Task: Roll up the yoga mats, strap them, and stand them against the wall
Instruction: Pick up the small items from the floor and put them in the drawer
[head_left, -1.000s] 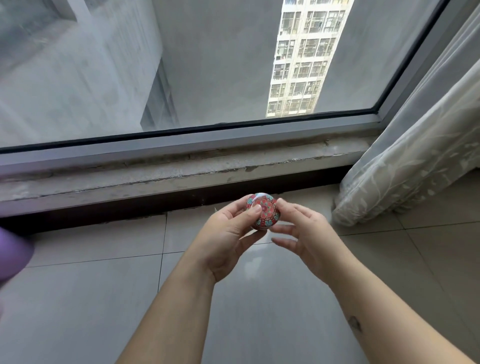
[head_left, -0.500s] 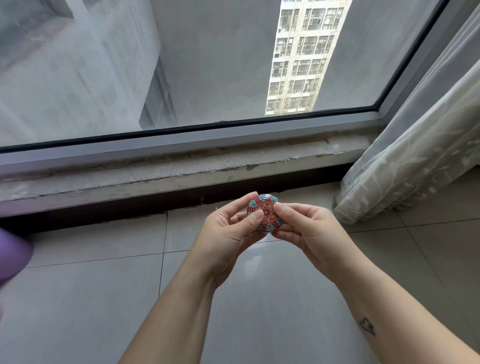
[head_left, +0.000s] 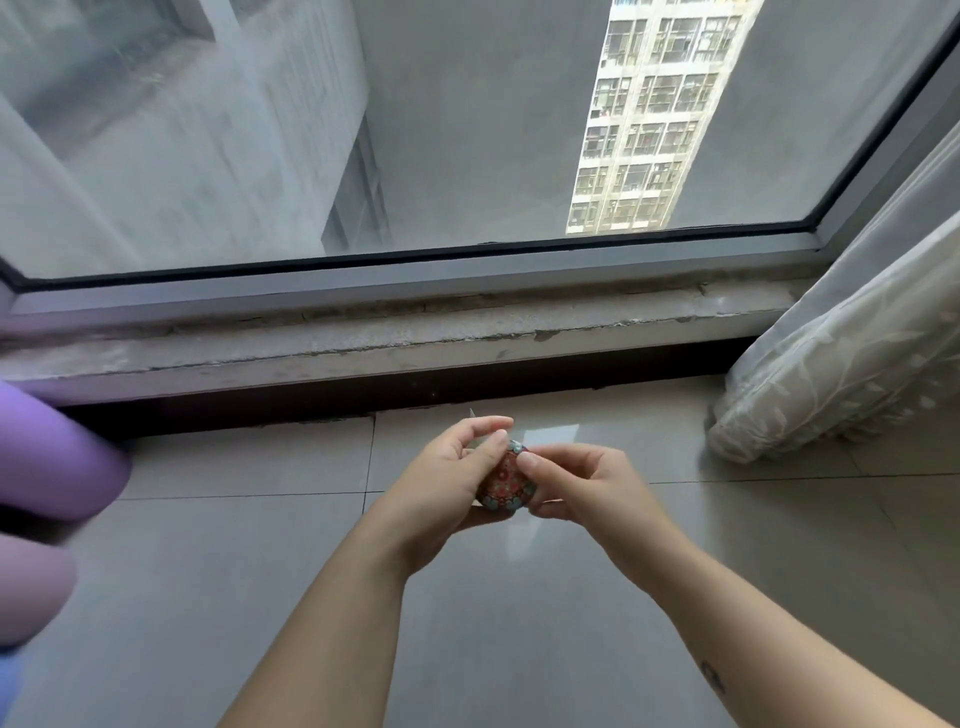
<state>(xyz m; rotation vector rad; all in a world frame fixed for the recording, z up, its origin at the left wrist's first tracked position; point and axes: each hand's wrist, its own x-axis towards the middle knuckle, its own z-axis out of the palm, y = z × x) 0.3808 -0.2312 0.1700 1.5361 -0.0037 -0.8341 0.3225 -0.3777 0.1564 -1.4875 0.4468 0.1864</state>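
Note:
A small round object with a red and teal pattern (head_left: 506, 483) is held between both hands above the tiled floor. My left hand (head_left: 447, 483) cups it from the left with curled fingers, thumb on top. My right hand (head_left: 587, 488) pinches its right edge with thumb and fingertips. Rolled yoga mats show at the left edge: a purple roll (head_left: 52, 452), a pinkish roll (head_left: 31, 582) below it, and a sliver of a blue one (head_left: 8, 686). Their far ends are out of frame.
A large window (head_left: 467, 130) with a grey frame and a rough concrete sill (head_left: 395, 348) runs across the back. A white patterned curtain (head_left: 841, 353) hangs bunched on the floor at the right. Glossy grey floor tiles (head_left: 234, 597) spread in front.
The view has shifted so more of the rolled mats shows at the left. Both hands have turned the patterned object a little and my right thumb now presses on its edge.

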